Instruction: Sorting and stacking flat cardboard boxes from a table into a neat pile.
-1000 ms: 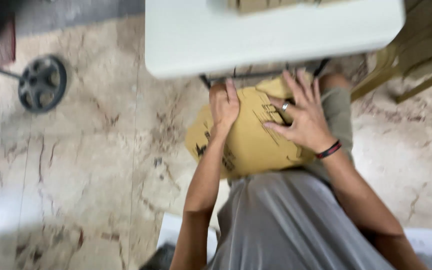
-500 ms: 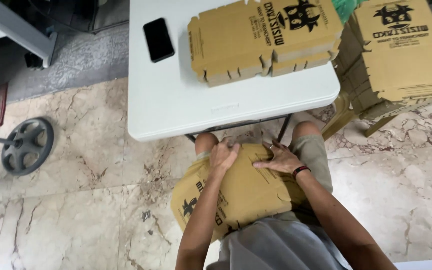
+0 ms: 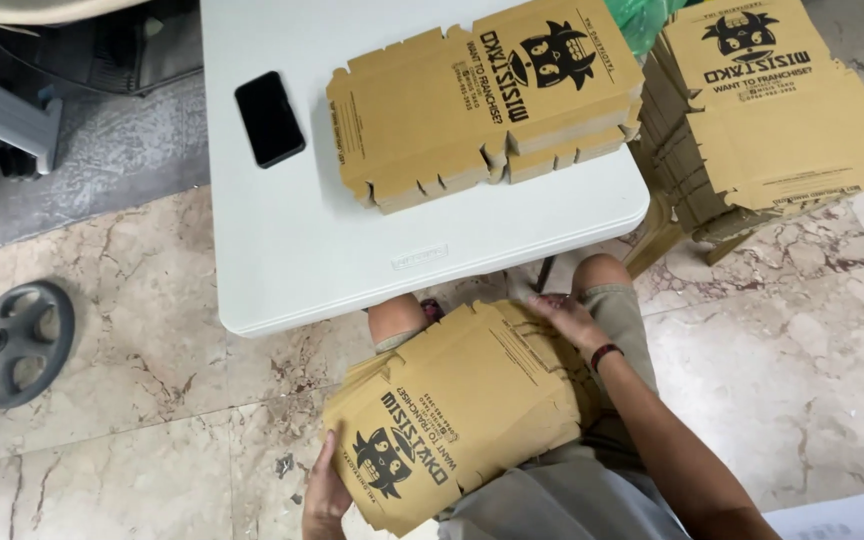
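While a grey caster wheel (image 3: 14, 343) rests on the marble floor (image 3: 132, 400), the left hand (image 3: 324, 492) curls round the near corner of a stack of flat brown cardboard boxes (image 3: 467, 420) lying across the person's lap. On the white worktop (image 3: 292, 250) lie a black phone (image 3: 269, 118) and another box stack (image 3: 482, 100). The right hand (image 3: 567, 318) presses, fingers spread, on the lap stack's far edge.

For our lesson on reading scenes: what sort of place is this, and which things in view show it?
Probably a small food business's packing area: stacks of flat cardboard boxes on a white folding table, another pile beside it, and more on the person's lap.
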